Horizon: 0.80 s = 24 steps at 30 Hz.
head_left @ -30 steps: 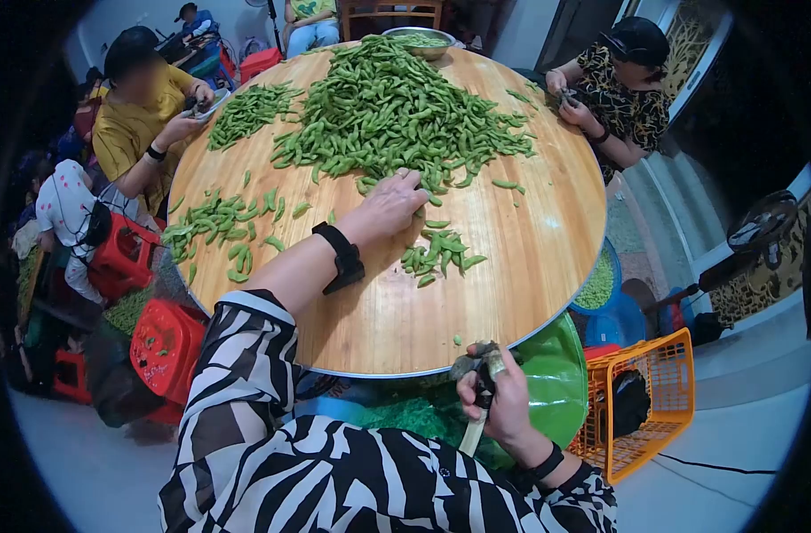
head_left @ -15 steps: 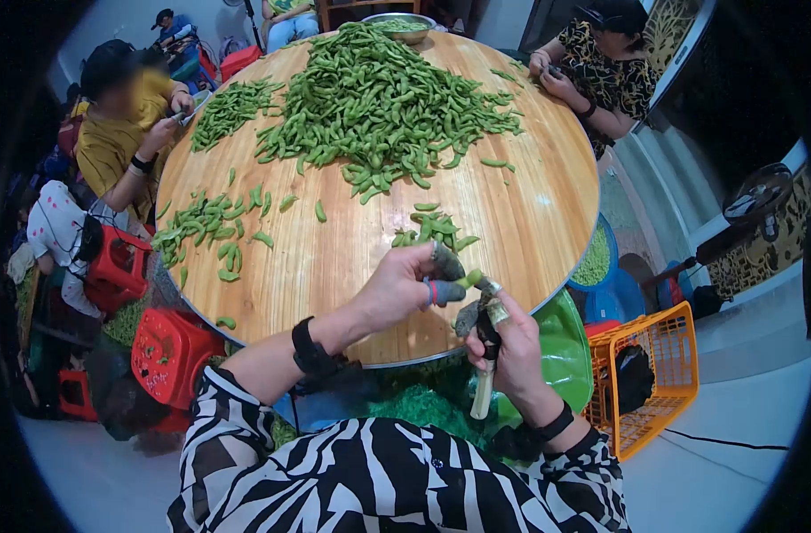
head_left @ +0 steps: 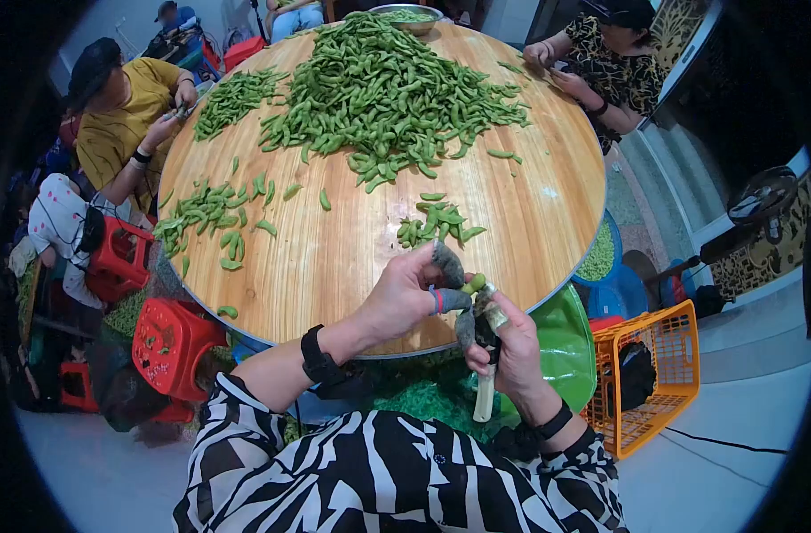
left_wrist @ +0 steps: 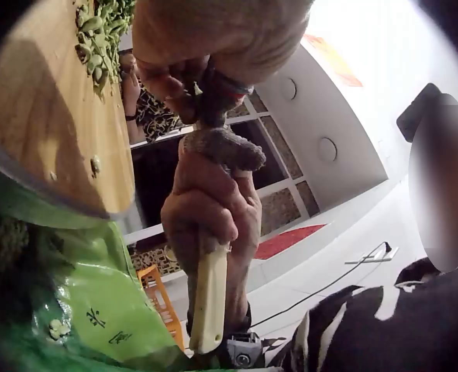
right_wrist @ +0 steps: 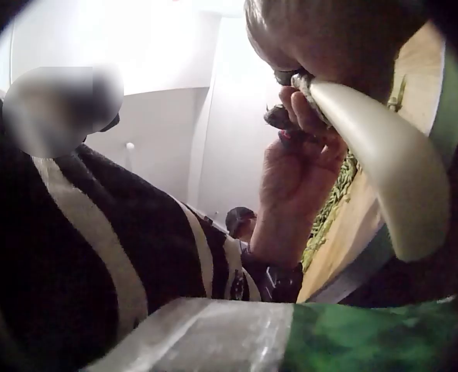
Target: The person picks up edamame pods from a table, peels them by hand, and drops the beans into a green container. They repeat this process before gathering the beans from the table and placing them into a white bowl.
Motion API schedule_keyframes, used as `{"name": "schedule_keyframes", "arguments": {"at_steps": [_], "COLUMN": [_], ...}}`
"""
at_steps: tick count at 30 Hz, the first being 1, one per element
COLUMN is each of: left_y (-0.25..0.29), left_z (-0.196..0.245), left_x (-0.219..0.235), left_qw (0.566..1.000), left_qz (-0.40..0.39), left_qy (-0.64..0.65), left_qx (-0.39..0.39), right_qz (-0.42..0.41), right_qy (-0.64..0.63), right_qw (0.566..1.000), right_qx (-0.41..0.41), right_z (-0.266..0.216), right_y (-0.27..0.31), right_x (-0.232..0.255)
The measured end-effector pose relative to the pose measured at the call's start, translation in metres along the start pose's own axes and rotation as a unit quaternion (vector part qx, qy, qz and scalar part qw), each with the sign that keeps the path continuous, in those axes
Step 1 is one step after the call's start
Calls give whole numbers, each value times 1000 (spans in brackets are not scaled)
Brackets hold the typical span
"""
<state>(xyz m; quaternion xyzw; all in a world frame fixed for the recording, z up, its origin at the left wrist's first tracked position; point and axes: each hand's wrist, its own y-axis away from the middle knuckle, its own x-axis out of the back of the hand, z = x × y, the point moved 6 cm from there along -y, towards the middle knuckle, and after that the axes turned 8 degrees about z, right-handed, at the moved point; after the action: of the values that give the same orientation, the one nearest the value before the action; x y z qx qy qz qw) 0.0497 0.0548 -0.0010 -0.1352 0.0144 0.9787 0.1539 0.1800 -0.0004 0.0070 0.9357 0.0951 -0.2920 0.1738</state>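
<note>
In the head view my left hand (head_left: 397,298), grey covers on its fingertips, pinches a green soybean pod (head_left: 474,283). The pod's far end meets the fingertips of my right hand (head_left: 516,348), just over the table's near edge. My right hand grips a tool with a cream handle (head_left: 485,398), which points down out of the fist; its working end is hidden by the fingers. The left wrist view shows the same handle (left_wrist: 210,298) below the curled right fingers. A big heap of pods (head_left: 379,98) lies on the round wooden table (head_left: 334,258).
Smaller groups of pods (head_left: 437,222) lie nearer on the table. A green basin (head_left: 561,351) stands below the near edge, beside an orange crate (head_left: 650,382). Red stools (head_left: 167,346) are at left. Two people sit at the table's sides, and a metal bowl (head_left: 407,18) is at the back.
My left hand has drawn back from the heap with a pod and met the right hand near the table edge. The right hand has kept its grip on the tool.
</note>
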Motion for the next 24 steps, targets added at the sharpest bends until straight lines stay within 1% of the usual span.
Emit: {"name": "schedule_keyframes", "arguments": {"at_steps": [9,13,15,19,21,22,24], "left_y": [2,2,3,7,9,10,12], "left_z": [7,5,7,9,6,7,14], "left_x": [-3,-1,-2,1,2,1,-1], "left_qw": [999,1000,999,999,992,992,982], "left_qz": [-12,-4,-3,-4,-15,-15,-4], "left_qy": [-1,-9,0,-10,-93,-93,-133], "left_qx": [-35,-12,-33,-46,-87,-88,-136], "right_qz": [-13,-13,-23,-20,-11,-11,-6], "right_qy": [16,29,22,31,22,22,-2], "right_qw": [1000,999,999,999,1000,1000,1000], "right_qx": [8,3,13,7,7,7,-10], "right_z": [3,0,3,1,1,1,3], "right_y": [-2,1,0,1,1,0,-2], "right_x": [3,-2,1,0,-1,0,4]}}
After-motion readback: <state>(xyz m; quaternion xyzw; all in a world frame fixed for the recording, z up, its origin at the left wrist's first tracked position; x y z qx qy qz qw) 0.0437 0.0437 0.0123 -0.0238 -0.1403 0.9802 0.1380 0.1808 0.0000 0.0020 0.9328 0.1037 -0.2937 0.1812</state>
